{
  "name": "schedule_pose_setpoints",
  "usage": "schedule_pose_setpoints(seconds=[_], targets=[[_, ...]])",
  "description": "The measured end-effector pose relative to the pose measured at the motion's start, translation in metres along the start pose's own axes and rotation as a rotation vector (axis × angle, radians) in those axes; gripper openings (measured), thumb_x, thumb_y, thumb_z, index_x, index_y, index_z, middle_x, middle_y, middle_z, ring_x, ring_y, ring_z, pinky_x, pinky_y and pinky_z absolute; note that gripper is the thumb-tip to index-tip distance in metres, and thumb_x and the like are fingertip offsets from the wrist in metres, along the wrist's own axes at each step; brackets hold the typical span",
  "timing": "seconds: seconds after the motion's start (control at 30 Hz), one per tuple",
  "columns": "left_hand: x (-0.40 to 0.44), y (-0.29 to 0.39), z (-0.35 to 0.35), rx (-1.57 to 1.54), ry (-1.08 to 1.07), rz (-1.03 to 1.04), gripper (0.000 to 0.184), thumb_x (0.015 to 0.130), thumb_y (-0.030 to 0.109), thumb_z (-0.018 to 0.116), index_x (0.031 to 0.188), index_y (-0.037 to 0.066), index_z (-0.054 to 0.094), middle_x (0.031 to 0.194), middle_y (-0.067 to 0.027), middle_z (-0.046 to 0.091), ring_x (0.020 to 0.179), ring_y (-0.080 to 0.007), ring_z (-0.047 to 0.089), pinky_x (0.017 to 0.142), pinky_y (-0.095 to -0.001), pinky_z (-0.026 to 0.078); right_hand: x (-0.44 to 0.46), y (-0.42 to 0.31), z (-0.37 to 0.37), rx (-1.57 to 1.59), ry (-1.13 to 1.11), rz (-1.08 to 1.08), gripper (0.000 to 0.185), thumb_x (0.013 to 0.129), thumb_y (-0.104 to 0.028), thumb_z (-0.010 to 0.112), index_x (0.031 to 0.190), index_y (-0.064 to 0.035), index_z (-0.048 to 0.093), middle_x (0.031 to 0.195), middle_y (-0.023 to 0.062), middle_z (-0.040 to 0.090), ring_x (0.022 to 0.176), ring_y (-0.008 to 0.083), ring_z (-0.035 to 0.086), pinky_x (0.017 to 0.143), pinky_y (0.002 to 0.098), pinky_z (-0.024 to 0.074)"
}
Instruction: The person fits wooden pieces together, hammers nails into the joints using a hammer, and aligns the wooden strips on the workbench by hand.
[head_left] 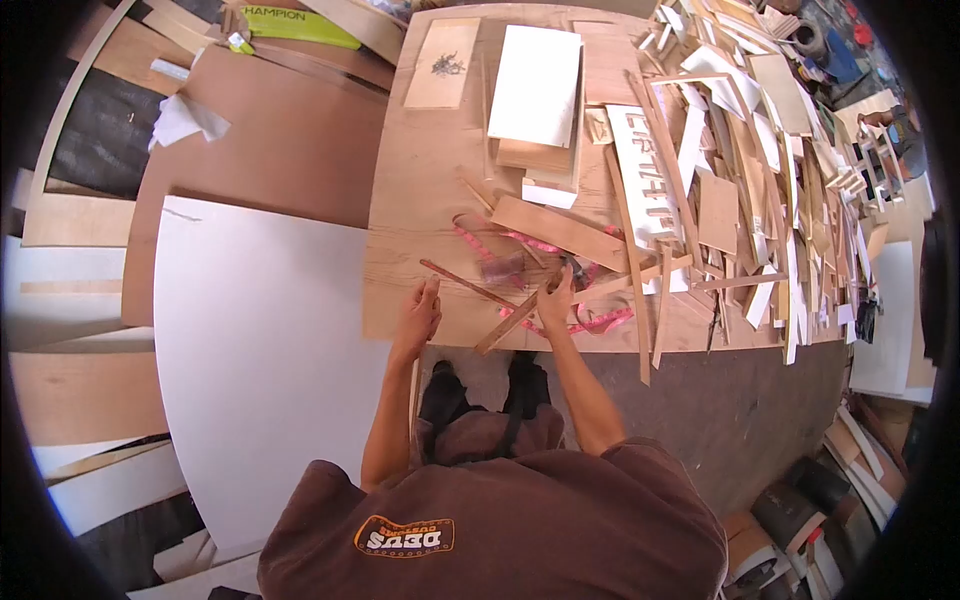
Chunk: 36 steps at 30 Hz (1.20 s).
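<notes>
My left hand (420, 312) is closed, fingers curled together, at the near edge of the wooden table. Its fingertips are just beside a thin reddish-brown stick (465, 283); whether they grip anything is too small to tell. Over the table to the right, my right hand (554, 305) is wrapped round something with a dark part showing at the fingertips, which I cannot make out. A narrow wood strip (508, 328) runs from under that hand toward the table edge. Around it lie a pink measuring tape (605, 321), a brownish roll (502, 269) and a flat wooden board (555, 228).
A white-topped box (535, 85) stands at the back of the table. Wood offcuts (718, 210) pile up on the right, beside a white panel with cut-out letters (643, 175). Nails (447, 66) lie on a small board. A large white sheet (265, 370) is at the left.
</notes>
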<state>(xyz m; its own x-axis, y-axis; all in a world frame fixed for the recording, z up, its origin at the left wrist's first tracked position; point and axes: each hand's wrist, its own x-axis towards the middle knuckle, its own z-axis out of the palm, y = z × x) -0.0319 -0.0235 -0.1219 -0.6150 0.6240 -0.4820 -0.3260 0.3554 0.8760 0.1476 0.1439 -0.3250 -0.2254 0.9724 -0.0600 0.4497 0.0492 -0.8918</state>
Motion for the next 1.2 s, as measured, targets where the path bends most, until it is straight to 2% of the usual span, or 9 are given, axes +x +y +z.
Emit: schedule_pose_setpoints(seconds=[0.13, 0.2, 0.3, 0.4, 0.6, 0.73, 0.83, 1.0, 1.2], targets=[[0.004, 0.005, -0.002, 0.003, -0.050, 0.029, 0.037, 0.106, 0.044, 0.050, 0.082, 0.015, 0.045, 0.060, 0.0077, 0.035, 0.042, -0.0022, 0.030, 0.035, -0.0219, 0.024, -0.007, -0.014, 0.000, -0.162, -0.029, 0.044, 0.080, 0.084, -0.016, 0.068, 0.153, -0.0034, 0.030, 0.139, 0.0339, 0.050, 0.130, 0.0482, 0.047, 0.110, 0.0508, 0.0380], [0.009, 0.011, 0.000, -0.011, -0.062, 0.028, 0.040, 0.105, 0.045, 0.051, 0.081, 0.014, 0.044, 0.061, 0.0067, 0.035, 0.042, -0.0030, 0.031, 0.035, -0.0225, 0.025, -0.007, -0.026, -0.004, -0.317, -0.029, 0.084, 0.084, 0.084, -0.021, 0.071, 0.154, -0.0056, 0.028, 0.142, 0.0341, 0.045, 0.136, 0.0495, 0.039, 0.114, 0.0528, 0.0321], [0.013, 0.026, 0.001, 0.065, -0.034, 0.077, 0.040, 0.106, 0.045, 0.050, 0.081, 0.013, 0.045, 0.061, 0.0067, 0.036, 0.042, -0.0032, 0.031, 0.036, -0.0226, 0.026, -0.010, -0.055, -0.013, -0.271, -0.051, 0.014, 0.077, 0.085, -0.021, 0.070, 0.152, -0.0071, 0.033, 0.144, 0.0309, 0.045, 0.136, 0.0471, 0.040, 0.114, 0.0529, 0.0320], [0.012, 0.033, -0.009, 0.061, -0.077, 0.152, 0.039, 0.106, 0.044, 0.050, 0.082, 0.013, 0.046, 0.059, 0.0065, 0.037, 0.042, -0.0033, 0.032, 0.035, -0.0229, 0.027, -0.021, -0.078, -0.005, -0.177, -0.065, -0.156, 0.061, 0.085, -0.017, 0.066, 0.141, -0.0013, 0.048, 0.136, 0.0265, 0.052, 0.130, 0.0427, 0.047, 0.113, 0.0486, 0.0337], [0.022, 0.032, -0.044, -0.109, -0.068, 0.110, 0.039, 0.106, 0.041, 0.050, 0.080, 0.012, 0.045, 0.056, 0.0062, 0.036, 0.041, -0.0034, 0.033, 0.035, -0.0232, 0.027, -0.027, -0.124, 0.024, -0.090, -0.117, -0.224, 0.049, 0.083, -0.008, 0.063, 0.132, -0.0011, 0.057, 0.133, 0.0211, 0.057, 0.127, 0.0385, 0.050, 0.111, 0.0469, 0.0356], [0.034, 0.045, -0.078, 0.025, -0.188, 0.143, 0.039, 0.106, 0.041, 0.051, 0.080, 0.012, 0.047, 0.058, 0.0061, 0.038, 0.043, -0.0033, 0.033, 0.037, -0.0234, 0.029, -0.048, -0.152, 0.034, -0.092, -0.023, -0.264, 0.046, 0.085, -0.006, 0.062, 0.131, -0.0019, 0.058, 0.127, 0.0203, 0.062, 0.119, 0.0373, 0.057, 0.105, 0.0447, 0.0431], [0.051, 0.056, -0.089, 0.105, -0.311, 0.175, 0.040, 0.106, 0.041, 0.051, 0.079, 0.011, 0.049, 0.061, 0.0065, 0.039, 0.048, -0.0036, 0.035, 0.043, -0.0242, 0.032, -0.057, -0.177, 0.045, 0.000, -0.013, -0.202, 0.039, 0.091, -0.014, 0.063, 0.128, -0.0021, 0.060, 0.115, 0.0215, 0.067, 0.106, 0.0368, 0.065, 0.094, 0.0414, 0.0498], [0.059, 0.067, -0.096, 0.272, -0.454, 0.389, 0.047, 0.107, 0.043, 0.049, 0.078, 0.007, 0.056, 0.065, 0.0063, 0.042, 0.059, -0.0054, 0.038, 0.054, -0.0271, 0.035, -0.083, -0.268, 0.064, 0.328, -0.169, -0.175, 0.027, 0.099, -0.011, 0.060, 0.123, 0.0010, 0.063, 0.108, 0.0148, 0.071, 0.096, 0.0220, 0.069, 0.085, 0.0342, 0.0536], [0.066, 0.074, -0.116, 0.179, -0.776, 0.144, 0.059, 0.107, 0.053, 0.042, 0.091, 0.001, 0.064, 0.070, 0.0034, 0.046, 0.065, -0.0074, 0.039, 0.059, -0.0280, 0.036, -0.116, -0.303, 0.069, 0.349, -0.170, -0.194, 0.023, 0.101, -0.011, 0.059, 0.120, 0.0004, 0.065, 0.109, 0.0115, 0.069, 0.097, 0.0189, 0.066, 0.085, 0.0341, 0.0533]])
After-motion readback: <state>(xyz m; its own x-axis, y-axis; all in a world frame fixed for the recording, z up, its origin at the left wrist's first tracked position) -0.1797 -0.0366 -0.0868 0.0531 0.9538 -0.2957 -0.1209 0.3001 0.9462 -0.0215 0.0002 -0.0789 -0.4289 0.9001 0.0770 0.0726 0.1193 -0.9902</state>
